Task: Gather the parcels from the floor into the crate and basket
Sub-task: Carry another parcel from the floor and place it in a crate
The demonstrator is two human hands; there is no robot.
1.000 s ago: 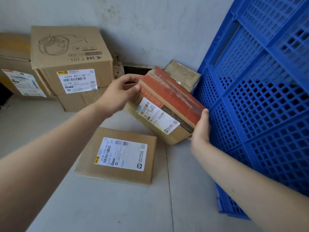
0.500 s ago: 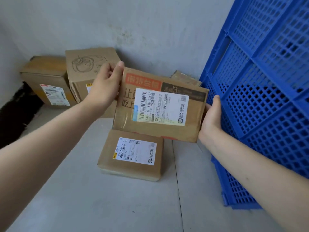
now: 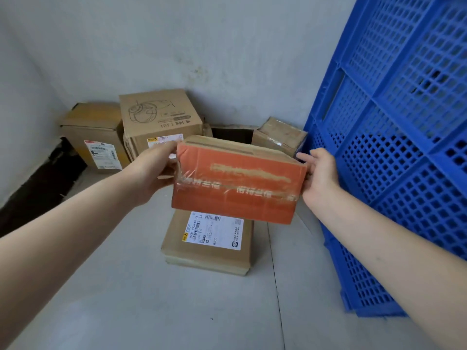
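Nearest, two bare forearms reach forward from the lower corners over a pale grey concrete floor (image 3: 126,299). Just beyond them a flat brown cardboard parcel (image 3: 174,238) lies on that floor, with its white shipping label facing up.

Above it, clear of the floor, an orange cardboard parcel (image 3: 237,183) with clear tape across its front is held between both hands, its brown top tilted away. The left hand (image 3: 151,173) grips the parcel's left end, with the thumb over the upper edge and fingers curled under it; most of those fingers are hidden behind the box. The right hand (image 3: 319,175) lies with its palm against the right end, its fingers close together and nearly straight, reaching past the top corner.

A tall blue plastic lattice crate (image 3: 394,173) stands on the floor just beside the right hand, filling the right side.

Farther back, against the grey plaster wall (image 3: 202,46), stand a brown cardboard box with a line drawing (image 3: 159,114) and, touching its left side, a squat brown carton with a white label (image 3: 93,130). A small brown parcel wrapped in clear tape (image 3: 278,136) leans near the crate's foot.
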